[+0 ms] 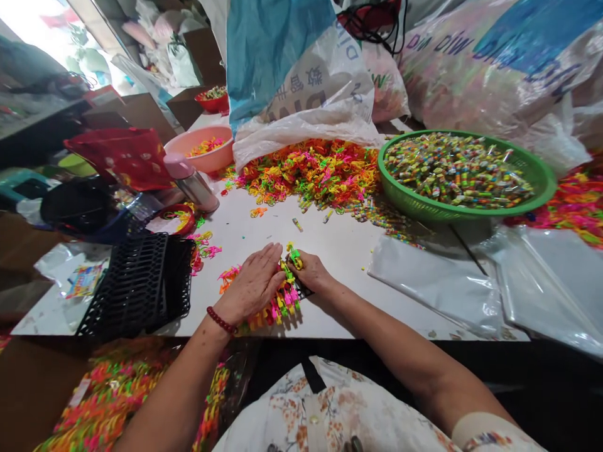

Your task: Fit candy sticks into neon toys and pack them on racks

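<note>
Near the table's front edge, a black plastic rack (304,290) holds rows of small bright plastic pieces (286,302) in pink, yellow, green and orange. My left hand (252,284), with a dark red bead bracelet at the wrist, lies flat over these pieces, fingers stretched out and hiding part of them. My right hand (311,271) is closed at the rack's right side, its fingers curled round the edge. A green and yellow piece (295,256) sticks up beside its fingertips; whether the fingers touch it is unclear.
A heap of bright plastic pieces (311,172) spills from a large sack (301,75). At the right are a green basket (419,210) of small wrapped tubes and clear plastic bags (438,282). Black racks (127,282), a flask (195,185) and a pink bowl (221,157) stand left.
</note>
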`<move>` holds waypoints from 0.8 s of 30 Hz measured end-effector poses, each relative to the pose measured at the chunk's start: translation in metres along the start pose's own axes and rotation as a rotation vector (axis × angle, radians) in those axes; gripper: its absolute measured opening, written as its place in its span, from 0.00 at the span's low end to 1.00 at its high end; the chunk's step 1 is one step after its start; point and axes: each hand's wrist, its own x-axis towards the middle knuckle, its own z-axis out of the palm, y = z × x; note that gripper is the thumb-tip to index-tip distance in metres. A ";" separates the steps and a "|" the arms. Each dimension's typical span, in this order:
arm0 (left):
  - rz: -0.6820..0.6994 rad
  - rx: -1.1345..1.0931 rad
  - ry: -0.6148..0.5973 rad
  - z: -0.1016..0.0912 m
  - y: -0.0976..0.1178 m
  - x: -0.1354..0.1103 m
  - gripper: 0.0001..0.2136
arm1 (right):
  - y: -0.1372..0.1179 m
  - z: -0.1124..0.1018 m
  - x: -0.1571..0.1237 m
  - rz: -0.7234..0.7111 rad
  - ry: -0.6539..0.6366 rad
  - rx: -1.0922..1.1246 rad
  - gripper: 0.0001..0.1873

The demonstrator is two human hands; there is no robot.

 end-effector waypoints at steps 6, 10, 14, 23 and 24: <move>-0.005 0.016 -0.024 -0.003 0.003 0.001 0.28 | 0.000 -0.008 0.007 -0.114 -0.154 -0.173 0.03; 0.045 0.107 0.011 -0.005 0.008 0.000 0.27 | -0.002 -0.007 0.007 -0.147 -0.231 -0.383 0.06; 0.159 0.196 0.011 0.004 0.001 0.003 0.28 | -0.002 -0.003 0.008 -0.153 -0.257 -0.470 0.08; 0.105 0.182 -0.050 0.006 -0.001 0.005 0.26 | 0.019 -0.088 0.039 0.063 0.021 -0.626 0.14; 0.099 0.173 -0.057 0.006 -0.001 0.005 0.26 | 0.026 -0.106 0.047 0.106 0.073 -0.674 0.13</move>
